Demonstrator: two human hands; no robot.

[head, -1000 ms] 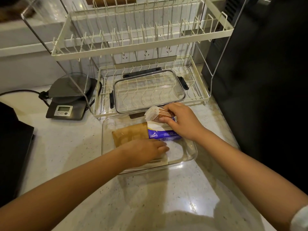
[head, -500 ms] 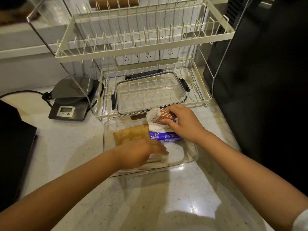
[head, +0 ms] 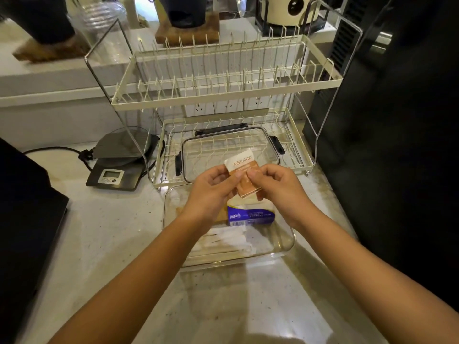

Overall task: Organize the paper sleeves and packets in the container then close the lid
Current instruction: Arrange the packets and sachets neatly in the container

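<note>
A clear container (head: 285,244) sits on the counter in front of me. Above its far side, my left hand (head: 211,192) and my right hand (head: 278,189) together hold a small stack of orange-and-white packets (head: 244,175), thumbs on top. Inside the container lie a purple-and-white tissue pack (head: 250,214), white paper sleeves (head: 231,239) and a brown paper item (head: 219,217) mostly hidden under my left wrist. The clear lid (head: 223,147) with black clasps rests on the lower tier of the dish rack behind the container.
A cream two-tier wire dish rack (head: 223,93) stands behind the container. A digital scale (head: 116,167) with a cable sits to its left. A black appliance (head: 397,120) fills the right side, a dark object (head: 22,219) the left edge.
My left hand has left the brown item in the container and risen to join my right hand on the packets, which are lifted higher. The camera has tilted up.
</note>
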